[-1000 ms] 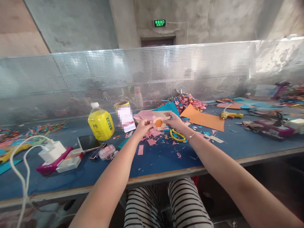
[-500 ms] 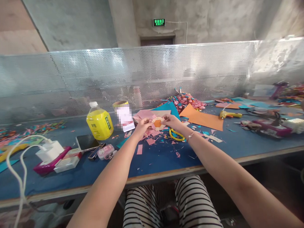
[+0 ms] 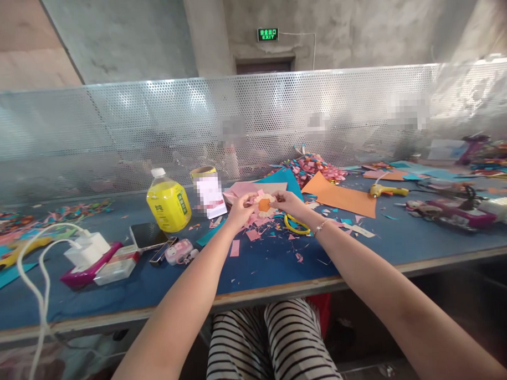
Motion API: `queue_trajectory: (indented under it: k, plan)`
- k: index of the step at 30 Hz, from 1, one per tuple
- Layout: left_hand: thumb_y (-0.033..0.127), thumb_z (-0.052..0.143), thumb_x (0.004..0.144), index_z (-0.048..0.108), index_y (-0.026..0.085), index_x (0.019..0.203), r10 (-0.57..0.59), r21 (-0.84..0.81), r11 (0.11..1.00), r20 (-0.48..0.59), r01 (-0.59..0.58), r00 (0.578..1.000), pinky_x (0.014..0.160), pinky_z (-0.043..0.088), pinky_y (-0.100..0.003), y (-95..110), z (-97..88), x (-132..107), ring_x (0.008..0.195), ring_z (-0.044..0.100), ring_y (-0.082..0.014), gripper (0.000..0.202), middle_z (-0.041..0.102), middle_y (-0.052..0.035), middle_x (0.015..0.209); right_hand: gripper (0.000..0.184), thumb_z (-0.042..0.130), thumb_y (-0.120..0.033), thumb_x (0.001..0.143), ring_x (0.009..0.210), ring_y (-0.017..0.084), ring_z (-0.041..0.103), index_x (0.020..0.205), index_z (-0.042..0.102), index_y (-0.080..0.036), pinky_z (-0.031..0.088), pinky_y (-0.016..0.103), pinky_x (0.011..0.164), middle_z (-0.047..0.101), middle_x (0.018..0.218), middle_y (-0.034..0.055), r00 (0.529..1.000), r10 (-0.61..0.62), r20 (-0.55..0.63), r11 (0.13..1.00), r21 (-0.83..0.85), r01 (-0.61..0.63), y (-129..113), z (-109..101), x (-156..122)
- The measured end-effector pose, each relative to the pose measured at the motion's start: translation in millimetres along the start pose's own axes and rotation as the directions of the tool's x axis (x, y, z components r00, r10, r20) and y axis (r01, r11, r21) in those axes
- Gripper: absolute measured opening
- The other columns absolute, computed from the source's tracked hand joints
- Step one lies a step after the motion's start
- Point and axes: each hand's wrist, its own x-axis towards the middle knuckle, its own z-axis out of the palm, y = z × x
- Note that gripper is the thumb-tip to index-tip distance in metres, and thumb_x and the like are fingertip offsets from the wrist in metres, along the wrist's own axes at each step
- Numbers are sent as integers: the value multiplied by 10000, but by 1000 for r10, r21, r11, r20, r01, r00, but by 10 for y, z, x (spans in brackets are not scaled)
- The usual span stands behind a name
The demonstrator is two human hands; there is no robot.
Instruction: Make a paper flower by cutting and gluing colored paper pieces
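Left hand [image 3: 241,208] and right hand [image 3: 288,202]: fingertips pinched together on opposite sides of an orange-centred paper piece [image 3: 264,205], over scraps [image 3: 252,235], mid-scene. Yellow loop [image 3: 296,231] near, slightly right; bottle [image 3: 169,205] left.

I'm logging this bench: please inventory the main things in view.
Flower-like paper piece: 1, cream and orange, centre
Curved loop: 1, yellow, near paper piece
Paper sheets: several, orange, teal, pink, beyond and right of piece
Paper scraps: many, pink and teal, around piece
Pistol-shaped glue guns: 2, yellow, left and right
Plastic bottle: 1, yellow, left
Rectangular phone: 1, black, near bottle
Table: 1, blue, foreground
Perforated metal screen: 1, silver, behind table
Exit sign: 1, green, wall
Left hand and right hand: 2, bare, at piece's edges
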Motion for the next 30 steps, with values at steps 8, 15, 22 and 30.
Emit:
queue_trajectory:
  k: [8, 15, 22, 30]
  plan:
    - [141, 529, 667, 569, 141, 965, -2, 12, 1000, 47, 2, 999, 707, 461, -254, 20, 31, -44, 796, 585, -139, 300, 616, -67, 985, 267, 592, -406, 623, 550, 70, 419, 694, 505, -164, 337, 207, 511, 489, 636, -26, 1000, -31, -4, 999, -44, 30, 2, 26, 12]
    - [126, 533, 644, 578, 147, 916, -17, 19, 1000, 51, 16, 999, 638, 445, -222, 62, 51, -52, 686, 554, -110, 276, 616, -24, 835, 252, 548, -419, 649, 494, 66, 399, 650, 494, -172, 329, 210, 482, 437, 562, -42, 1000, -7, -5, 998, -59, 6, -29, 22, -1]
    - [254, 607, 628, 578, 140, 764, -28, -17, 999, -25, 28, 999, 652, 424, -233, 73, 92, -59, 655, 521, -106, 180, 562, 7, 672, 231, 540, -388, 624, 484, 65, 368, 602, 523, -159, 297, 216, 476, 427, 511, -41, 1000, -23, -1, 987, -158, 23, -64, 22, -9]
    - [275, 645, 594, 580, 133, 742, -98, -157, 983, 11, 98, 995, 528, 372, -200, 70, 113, -84, 520, 457, -63, 215, 531, 32, 592, 156, 495, -289, 645, 511, 76, 385, 566, 506, -155, 317, 223, 511, 452, 520, -28, 995, -101, -5, 945, -314, 94, -112, 17, -31]
